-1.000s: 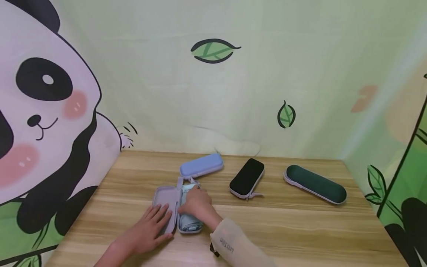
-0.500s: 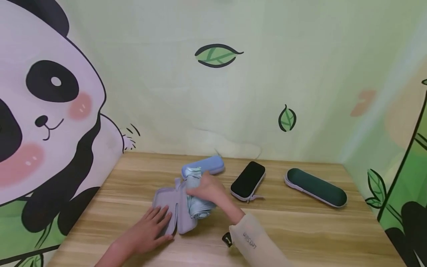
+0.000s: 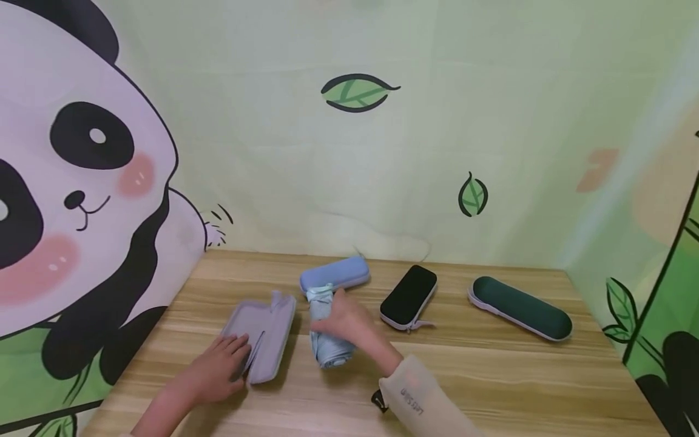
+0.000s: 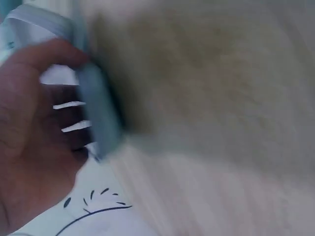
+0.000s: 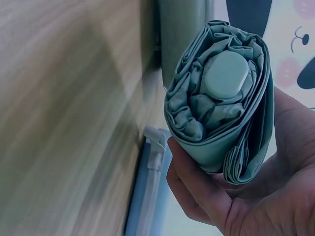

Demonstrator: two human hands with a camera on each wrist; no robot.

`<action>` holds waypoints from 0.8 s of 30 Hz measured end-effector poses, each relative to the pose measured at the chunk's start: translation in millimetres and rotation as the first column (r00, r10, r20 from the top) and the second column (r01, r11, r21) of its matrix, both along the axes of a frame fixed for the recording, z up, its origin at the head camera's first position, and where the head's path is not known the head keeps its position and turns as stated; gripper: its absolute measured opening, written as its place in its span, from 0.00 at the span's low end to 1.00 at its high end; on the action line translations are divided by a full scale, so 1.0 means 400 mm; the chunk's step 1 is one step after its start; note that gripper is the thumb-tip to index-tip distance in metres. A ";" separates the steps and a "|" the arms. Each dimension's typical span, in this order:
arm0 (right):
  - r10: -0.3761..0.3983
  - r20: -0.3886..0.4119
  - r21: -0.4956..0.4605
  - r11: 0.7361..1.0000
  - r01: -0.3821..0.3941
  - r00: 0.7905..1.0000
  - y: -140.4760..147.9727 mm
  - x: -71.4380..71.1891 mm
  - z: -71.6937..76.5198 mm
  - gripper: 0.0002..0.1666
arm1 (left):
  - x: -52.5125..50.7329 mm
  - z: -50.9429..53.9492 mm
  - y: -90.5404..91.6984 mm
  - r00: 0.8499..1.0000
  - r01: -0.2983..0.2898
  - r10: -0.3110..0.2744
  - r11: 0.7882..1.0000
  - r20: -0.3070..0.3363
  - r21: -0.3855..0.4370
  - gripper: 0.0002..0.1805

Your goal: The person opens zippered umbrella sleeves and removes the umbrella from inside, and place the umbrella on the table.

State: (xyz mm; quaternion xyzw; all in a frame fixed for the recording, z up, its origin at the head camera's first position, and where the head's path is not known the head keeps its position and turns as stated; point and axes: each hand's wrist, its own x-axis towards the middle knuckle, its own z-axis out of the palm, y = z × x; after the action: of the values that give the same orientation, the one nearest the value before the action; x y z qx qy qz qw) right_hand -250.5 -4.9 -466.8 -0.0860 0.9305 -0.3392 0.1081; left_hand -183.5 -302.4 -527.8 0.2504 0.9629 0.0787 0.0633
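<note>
In the head view, my right hand (image 3: 352,325) grips a rolled light-blue folding umbrella (image 3: 321,302) above the table. The right wrist view shows the umbrella's end (image 5: 226,78) with its bunched fabric and pale tip, and curled fingers (image 5: 194,189) under it. To the left, an unfolded lavender zip case (image 3: 274,343) is tilted, its two halves spread. My left hand (image 3: 210,367) holds it at the left half. Seen from the left wrist, which is blurred, the thumb and fingers (image 4: 66,51) wrap the case's edge (image 4: 101,110).
Behind the umbrella lies a closed blue case (image 3: 335,273). A black case (image 3: 409,297) with a zip pull stands to its right, and a long dark-green case (image 3: 521,308) further right. A printed panda backdrop (image 3: 382,164) rises behind the wooden table (image 3: 491,382).
The umbrella came out of the case in my right hand and moved right. My left hand, earlier flat on the case's left half, now holds the case, which has shifted left and tilted.
</note>
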 end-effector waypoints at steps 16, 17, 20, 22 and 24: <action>0.054 -0.049 0.032 0.998 -0.052 0.997 -0.042 0.003 -0.043 0.40 | -0.028 0.000 0.086 0.961 -0.278 0.277 0.958 0.026 0.064 0.36; 0.059 -0.054 0.024 0.998 -0.058 0.997 -0.046 0.003 -0.044 0.38 | -0.034 0.001 0.076 0.952 -0.305 0.303 0.951 0.035 0.048 0.36; 0.075 -0.068 0.019 0.997 -0.074 0.995 -0.062 0.004 -0.043 0.36 | -0.060 0.008 0.034 0.929 -0.368 0.367 0.930 0.040 0.011 0.37; 0.084 -0.067 0.024 0.996 -0.082 0.994 -0.078 0.003 -0.040 0.39 | -0.081 0.011 0.003 0.913 -0.407 0.407 0.914 0.041 -0.011 0.37; 0.090 -0.066 0.046 0.995 -0.087 0.994 -0.100 0.001 -0.038 0.46 | -0.103 0.011 -0.027 0.894 -0.445 0.446 0.895 0.041 -0.022 0.38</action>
State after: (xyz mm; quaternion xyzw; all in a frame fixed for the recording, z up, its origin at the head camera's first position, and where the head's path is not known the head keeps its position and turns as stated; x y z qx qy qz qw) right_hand -250.0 -44.8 -481.9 -0.1366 0.9359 -0.3110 0.0930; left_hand -224.7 -313.3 -523.4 0.0211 0.9934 0.0909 0.0669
